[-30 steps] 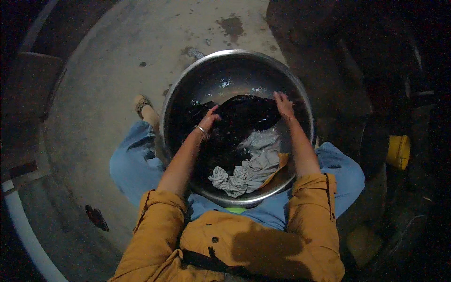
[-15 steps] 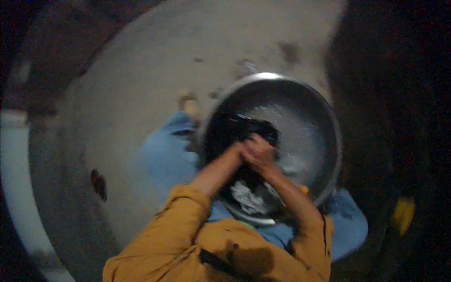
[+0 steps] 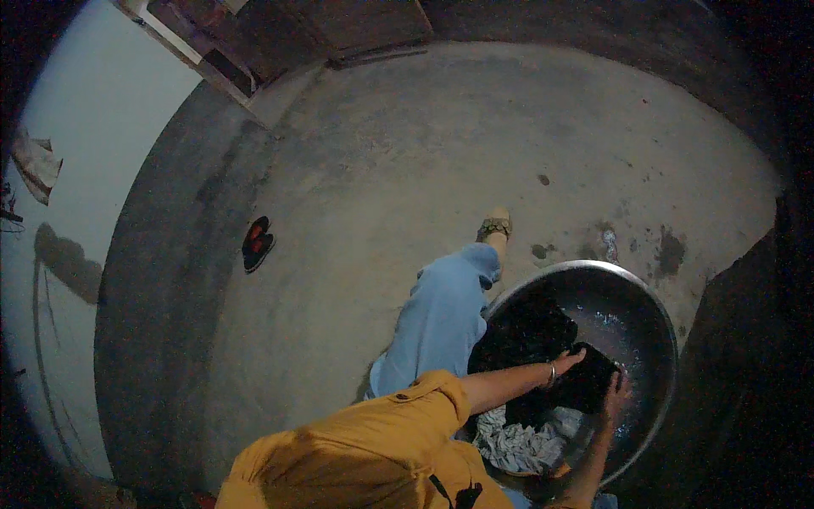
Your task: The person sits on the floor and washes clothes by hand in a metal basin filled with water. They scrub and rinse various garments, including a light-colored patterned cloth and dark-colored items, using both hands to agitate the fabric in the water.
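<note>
A large round metal basin (image 3: 632, 273) stands on the floor at lower right, with soapy water in it. Black wet cloth (image 3: 521, 335) lies bunched along its left side. My left hand (image 3: 566, 365), a bangle at its wrist, grips a stretch of this cloth near the basin's middle. At the right end of that stretch, my right hand (image 3: 617, 394) holds the cloth's edge, its fingers pointing up. Below my left wrist lies a crumpled pale grey patterned cloth (image 3: 521, 441). The hands are apart, with black fabric spanning between them.
My leg in blue trousers (image 3: 432, 314) is left of the basin, the foot in a sandal (image 3: 494, 227). A dark slipper pair (image 3: 257, 244) lies farther left on the concrete floor (image 3: 356, 229). A pale wall (image 3: 161, 93) rises at left; wooden doors (image 3: 365, 30) stand at the back.
The view has swung left, so the basin now sits lower right. My hands, pressed together over the black cloth before, have separated and hold it between them.
</note>
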### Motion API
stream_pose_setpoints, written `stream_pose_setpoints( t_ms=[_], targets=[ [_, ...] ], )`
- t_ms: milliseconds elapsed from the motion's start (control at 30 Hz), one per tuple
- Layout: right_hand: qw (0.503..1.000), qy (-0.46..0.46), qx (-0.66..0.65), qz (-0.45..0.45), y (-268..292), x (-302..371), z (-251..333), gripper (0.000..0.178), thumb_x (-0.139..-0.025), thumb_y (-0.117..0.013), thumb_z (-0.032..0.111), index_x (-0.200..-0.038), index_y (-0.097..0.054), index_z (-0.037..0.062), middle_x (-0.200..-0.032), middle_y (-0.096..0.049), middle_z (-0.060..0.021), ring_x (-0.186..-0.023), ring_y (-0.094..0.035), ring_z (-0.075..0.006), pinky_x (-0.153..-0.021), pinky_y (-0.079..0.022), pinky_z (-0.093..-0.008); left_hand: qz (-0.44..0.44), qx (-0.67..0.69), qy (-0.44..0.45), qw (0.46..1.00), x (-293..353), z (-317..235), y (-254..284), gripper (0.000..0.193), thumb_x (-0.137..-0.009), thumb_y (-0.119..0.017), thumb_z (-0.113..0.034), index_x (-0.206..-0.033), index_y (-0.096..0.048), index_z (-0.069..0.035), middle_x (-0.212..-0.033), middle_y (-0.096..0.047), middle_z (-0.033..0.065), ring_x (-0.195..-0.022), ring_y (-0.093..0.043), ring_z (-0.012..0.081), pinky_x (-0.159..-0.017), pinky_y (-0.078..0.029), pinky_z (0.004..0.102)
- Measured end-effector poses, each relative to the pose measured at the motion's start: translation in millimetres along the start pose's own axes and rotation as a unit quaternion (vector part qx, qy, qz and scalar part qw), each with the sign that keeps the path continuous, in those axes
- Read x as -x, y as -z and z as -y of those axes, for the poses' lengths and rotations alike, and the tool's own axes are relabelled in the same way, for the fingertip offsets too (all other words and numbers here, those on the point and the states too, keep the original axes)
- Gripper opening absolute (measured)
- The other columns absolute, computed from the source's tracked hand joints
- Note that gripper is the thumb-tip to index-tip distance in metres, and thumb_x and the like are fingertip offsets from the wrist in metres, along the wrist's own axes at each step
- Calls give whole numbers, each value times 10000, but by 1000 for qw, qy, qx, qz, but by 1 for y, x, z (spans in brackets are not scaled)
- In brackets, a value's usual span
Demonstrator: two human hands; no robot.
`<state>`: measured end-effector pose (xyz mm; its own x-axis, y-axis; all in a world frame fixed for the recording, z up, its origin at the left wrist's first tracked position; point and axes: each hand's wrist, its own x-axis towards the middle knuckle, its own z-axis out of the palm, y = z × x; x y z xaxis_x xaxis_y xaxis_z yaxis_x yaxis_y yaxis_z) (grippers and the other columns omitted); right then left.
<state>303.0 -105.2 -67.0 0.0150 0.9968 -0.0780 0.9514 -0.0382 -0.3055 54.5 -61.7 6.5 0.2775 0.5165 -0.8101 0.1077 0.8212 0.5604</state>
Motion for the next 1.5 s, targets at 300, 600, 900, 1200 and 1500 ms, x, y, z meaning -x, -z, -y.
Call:
stream_pose_setpoints(
  t_ms=[300, 600, 900, 1200, 1500],
  targets=[
    [951, 119, -234, -162, 118, 24, 264, 196, -788, -535, 193, -794, -537, -2, -834, -532, -140, -763, -534, -293, -675, -428, -343, 100, 91, -24, 990, 44, -44, 19, 965, -617, -423, -747, -1341, -138, -175, -1380, -146, 72, -1266, -135, 249, -974, -193, 490],
    [954, -34, -270, -126, -38, -25, -5, 483, -863, -406, 382, -1141, -452, -10, -1084, -513, -152, -953, -514, -259, -785, -423, -339, 167, 1, 27, 986, 42, -32, -22, 934, -654, -430, -709, -1336, -158, -132, -1395, -69, 100, -1280, -72, 263, -991, -113, 502],
    [906, -169, -382, -68, 70, 17, 57, 413, -793, -561, 282, -1056, -514, -33, -956, -577, -154, -866, -540, -214, -767, -412, -296, 28, 90, 16, 995, 10, -26, -10, 778, -668, -506, -647, -1218, -370, -113, -1236, -354, 107, -1124, -342, 251, -910, -308, 412],
    [931, 139, -240, -238, 98, 22, 238, 199, -705, -600, 268, -656, -529, 89, -722, -526, -81, -579, -532, -244, -442, -420, -317, 315, 219, 90, 919, 18, -52, 36, 448, -773, -525, -461, -956, -542, -52, -961, -567, 73, -907, -525, 227, -817, -416, 388],
    [975, -137, -77, -158, 72, -18, 134, 200, -783, -524, 278, -781, -531, 79, -723, -530, -114, -623, -534, -290, -503, -418, -380, 193, 190, 21, 962, 45, -48, -12, 372, -810, -485, -402, -1003, -546, -91, -986, -571, 49, -840, -567, 184, -712, -479, 333]
  ],
)
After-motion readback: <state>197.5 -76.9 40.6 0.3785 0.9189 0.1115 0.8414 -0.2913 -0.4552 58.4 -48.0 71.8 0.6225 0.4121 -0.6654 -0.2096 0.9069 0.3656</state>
